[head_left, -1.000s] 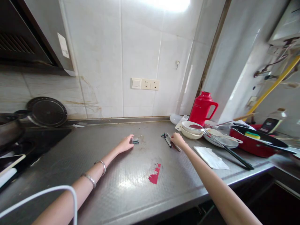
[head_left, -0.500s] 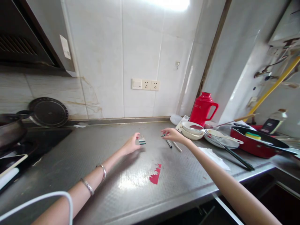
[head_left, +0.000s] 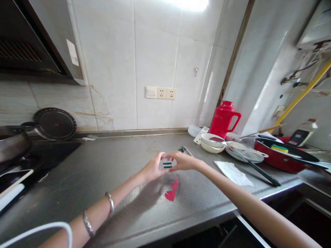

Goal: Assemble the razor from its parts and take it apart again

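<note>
My left hand [head_left: 153, 168] is raised above the steel counter, its thumb and fingers curled around the left side of a small clear piece with dark green bars [head_left: 167, 165]. From the other side, my right hand [head_left: 183, 162] closes its fingertips on the same piece. Its exact kind is too small to make out. Just behind my right hand lies a slim silver stick with a dark head [head_left: 182, 149], mostly hidden by that hand. A torn red patch [head_left: 171, 191] lies on the counter nearer to me.
To the right stand a red thermos [head_left: 224, 119], stacked bowls [head_left: 212, 147], a red pan [head_left: 284, 160] and a crumpled tissue [head_left: 234, 173]. A black-handled utensil [head_left: 263, 174] rests across the plates. At left are a stove [head_left: 54, 155], a pot [head_left: 12, 144] and a white cable [head_left: 38, 228].
My right hand has let go of the dark-headed stick and moved left and nearer to me. My left hand has carried the clear piece slightly right, and both hands now meet at it.
</note>
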Motion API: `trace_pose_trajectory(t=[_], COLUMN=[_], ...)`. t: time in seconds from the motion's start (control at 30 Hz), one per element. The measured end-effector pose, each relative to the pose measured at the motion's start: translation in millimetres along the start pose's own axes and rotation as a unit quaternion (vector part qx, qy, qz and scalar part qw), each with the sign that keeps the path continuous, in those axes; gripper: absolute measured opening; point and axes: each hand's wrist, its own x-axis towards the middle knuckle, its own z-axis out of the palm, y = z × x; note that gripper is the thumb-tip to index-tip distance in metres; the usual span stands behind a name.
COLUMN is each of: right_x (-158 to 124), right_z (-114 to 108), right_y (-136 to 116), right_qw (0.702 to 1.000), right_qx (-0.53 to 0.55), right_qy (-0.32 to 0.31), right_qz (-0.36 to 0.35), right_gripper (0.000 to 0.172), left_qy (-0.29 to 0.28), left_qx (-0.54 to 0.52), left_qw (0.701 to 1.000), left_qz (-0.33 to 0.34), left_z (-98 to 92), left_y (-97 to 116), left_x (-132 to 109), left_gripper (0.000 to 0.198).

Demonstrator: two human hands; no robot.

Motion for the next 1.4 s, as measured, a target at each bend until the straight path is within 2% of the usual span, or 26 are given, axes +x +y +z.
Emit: trace_pose_trajectory(t=[0.1,0.2,0.4,0.5,0.63,0.73,0.93,1.03,1.17,1.4], right_x=[0.1,-3.4,-23.6,-33.6,-42.8,-46.7,-48.4,-47.1,-44.8,-43.1], right_z=[0.9,-10.6,-59.9,-74.1,-71.6,-63.3,-55.8,-55.4,-54.9,-55.1], right_y=[7.1,26.0,95.0,133.5,176.5,197.0,214.4,220.0,224.0,216.4], right_qw=[1.000,1.000,0.982,0.968,0.952,0.946,0.948,0.949,0.939,0.939], right_qx=[0.004,0.015,0.027,-0.008,-0.041,-0.043,-0.044,-0.055,-0.048,-0.046], right_qy=[0.003,0.009,0.007,-0.009,-0.049,-0.058,-0.119,-0.123,-0.137,-0.129], right_qz=[-0.006,0.025,0.187,0.250,0.299,0.317,0.292,0.285,0.310,0.315], right_gripper=[0.057,0.058,0.056,0.056,0.060,0.064,0.067,0.068,0.071,0.071], left_qy=[0.012,0.034,0.050,0.053,0.058,0.060,0.056,0.055,0.051,0.049], left_qx=[0.008,0.016,0.023,0.031,0.048,0.054,0.060,0.060,0.060,0.061], left_qw=[1.000,0.999,0.998,0.997,0.996,0.995,0.995,0.996,0.996,0.996], left_qz=[0.001,-0.004,-0.032,-0.046,-0.056,-0.058,-0.049,-0.045,-0.048,-0.051], left_z=[-0.2,-3.7,-17.7,-23.2,-25.8,-25.7,-23.7,-22.6,-22.6,-23.9], left_y=[0.3,-4.5,-28.2,-39.4,-49.3,-53.9,-61.4,-63.9,-64.5,-63.5], left_x=[-3.3,-6.4,-13.5,-17.3,-20.6,-22.1,-24.4,-25.0,-25.3,-25.5], left_gripper=[0.058,0.054,0.045,0.042,0.040,0.038,0.037,0.036,0.036,0.036])
